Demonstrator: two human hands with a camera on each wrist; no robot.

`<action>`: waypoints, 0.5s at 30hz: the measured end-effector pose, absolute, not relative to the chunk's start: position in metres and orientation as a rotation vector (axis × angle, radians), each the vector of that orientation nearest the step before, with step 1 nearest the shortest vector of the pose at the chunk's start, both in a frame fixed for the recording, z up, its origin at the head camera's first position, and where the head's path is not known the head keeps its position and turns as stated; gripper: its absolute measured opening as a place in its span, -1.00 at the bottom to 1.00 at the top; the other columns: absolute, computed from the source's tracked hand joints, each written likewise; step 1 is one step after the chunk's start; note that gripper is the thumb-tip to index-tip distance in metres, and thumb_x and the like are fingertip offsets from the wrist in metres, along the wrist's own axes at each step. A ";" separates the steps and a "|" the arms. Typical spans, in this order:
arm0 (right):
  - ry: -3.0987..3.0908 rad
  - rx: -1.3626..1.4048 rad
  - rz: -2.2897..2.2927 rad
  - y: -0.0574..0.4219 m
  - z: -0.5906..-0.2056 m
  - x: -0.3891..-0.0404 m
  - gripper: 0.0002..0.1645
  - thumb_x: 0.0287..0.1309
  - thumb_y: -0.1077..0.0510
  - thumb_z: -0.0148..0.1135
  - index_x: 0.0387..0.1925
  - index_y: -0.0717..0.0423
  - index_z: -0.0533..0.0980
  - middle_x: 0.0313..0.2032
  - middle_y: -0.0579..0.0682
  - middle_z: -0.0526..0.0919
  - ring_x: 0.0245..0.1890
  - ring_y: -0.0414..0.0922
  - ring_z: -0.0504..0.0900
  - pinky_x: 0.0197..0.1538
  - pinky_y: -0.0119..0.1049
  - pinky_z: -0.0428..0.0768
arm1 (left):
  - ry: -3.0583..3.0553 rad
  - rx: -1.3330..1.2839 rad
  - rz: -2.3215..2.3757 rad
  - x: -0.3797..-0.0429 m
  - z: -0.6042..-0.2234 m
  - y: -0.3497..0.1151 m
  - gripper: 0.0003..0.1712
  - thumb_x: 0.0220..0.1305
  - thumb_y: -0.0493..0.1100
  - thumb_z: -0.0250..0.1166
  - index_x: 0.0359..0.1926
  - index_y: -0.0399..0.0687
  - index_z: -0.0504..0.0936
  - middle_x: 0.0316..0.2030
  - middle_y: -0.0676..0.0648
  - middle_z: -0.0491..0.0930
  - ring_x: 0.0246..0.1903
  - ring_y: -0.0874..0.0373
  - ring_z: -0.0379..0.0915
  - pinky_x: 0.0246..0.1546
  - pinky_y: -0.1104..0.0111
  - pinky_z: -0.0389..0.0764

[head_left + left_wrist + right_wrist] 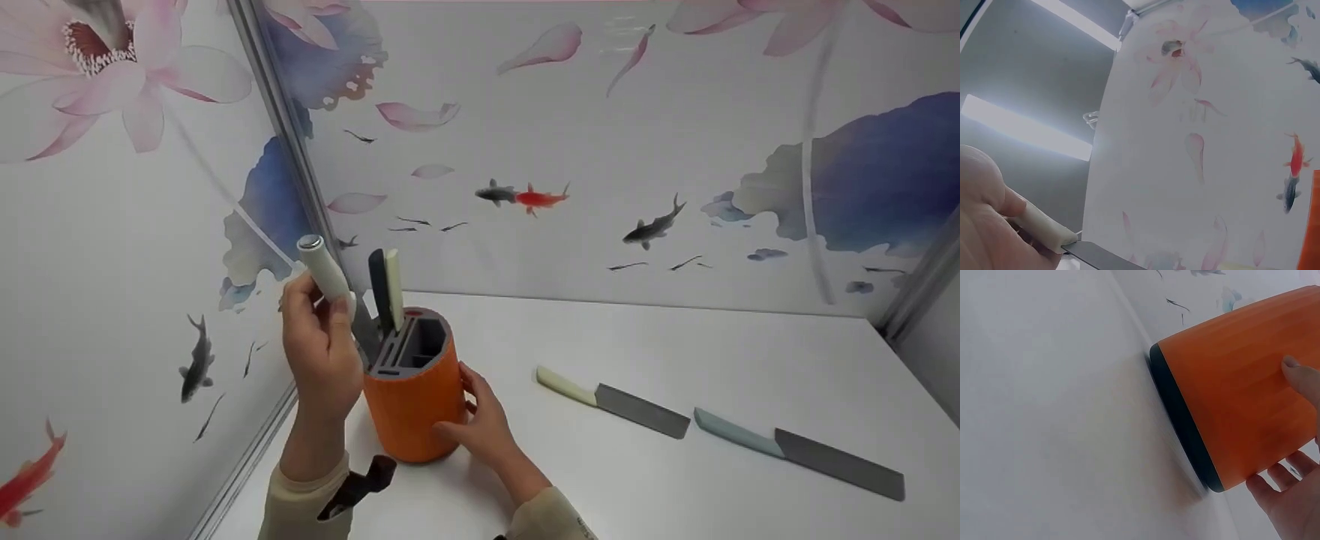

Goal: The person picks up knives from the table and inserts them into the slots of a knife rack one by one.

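Observation:
In the head view my left hand grips the white handle of a knife, its grey blade pointing down to the left side of the knife block's top. Whether the tip is inside a slot I cannot tell. The left wrist view shows the white handle in my fingers and part of the blade. My right hand holds the side of the orange knife block, thumb in front and fingers behind; the right wrist view shows this hand against the block's orange wall and dark base.
Two knives stand in the block, one with a black handle, one with a cream handle. To the right, a cream-handled cleaver and a blue-handled cleaver lie on the white table. Patterned panels border the table.

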State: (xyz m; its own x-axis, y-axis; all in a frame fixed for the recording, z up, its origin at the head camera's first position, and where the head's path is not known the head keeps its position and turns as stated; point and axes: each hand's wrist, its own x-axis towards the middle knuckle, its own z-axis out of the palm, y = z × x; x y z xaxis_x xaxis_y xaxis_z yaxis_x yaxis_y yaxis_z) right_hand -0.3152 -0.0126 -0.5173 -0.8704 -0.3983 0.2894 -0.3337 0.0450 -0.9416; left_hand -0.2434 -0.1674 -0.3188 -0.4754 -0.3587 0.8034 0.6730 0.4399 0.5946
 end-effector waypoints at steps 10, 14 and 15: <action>2.272 -0.700 -1.988 -0.029 -0.576 -0.353 0.22 0.14 -0.05 0.63 0.68 -0.14 0.12 0.60 -0.01 0.31 0.55 0.13 0.34 0.51 0.22 0.43 | -1.908 -0.052 -1.350 -0.295 -0.372 -0.204 -0.53 0.62 -0.41 0.00 0.45 -0.45 0.29 0.35 -0.39 0.40 0.42 -0.25 0.38 0.51 -0.13 0.35; 2.272 -0.694 -1.989 -0.030 -0.576 -0.352 0.19 0.16 -0.01 0.62 0.67 -0.12 0.13 0.58 -0.03 0.33 0.54 0.09 0.36 0.52 0.18 0.43 | -1.982 0.037 -1.346 -0.306 -0.386 -0.209 -0.52 0.62 -0.40 0.00 0.45 -0.49 0.28 0.32 -0.45 0.40 0.39 -0.30 0.40 0.48 -0.18 0.39; 2.271 -0.688 -1.992 -0.030 -0.576 -0.352 0.19 0.16 0.00 0.62 0.67 -0.12 0.13 0.57 -0.05 0.34 0.54 0.07 0.36 0.53 0.17 0.43 | -2.001 0.048 -1.353 -0.307 -0.388 -0.210 -0.52 0.62 -0.40 0.00 0.45 -0.49 0.28 0.32 -0.45 0.41 0.37 -0.30 0.40 0.47 -0.18 0.40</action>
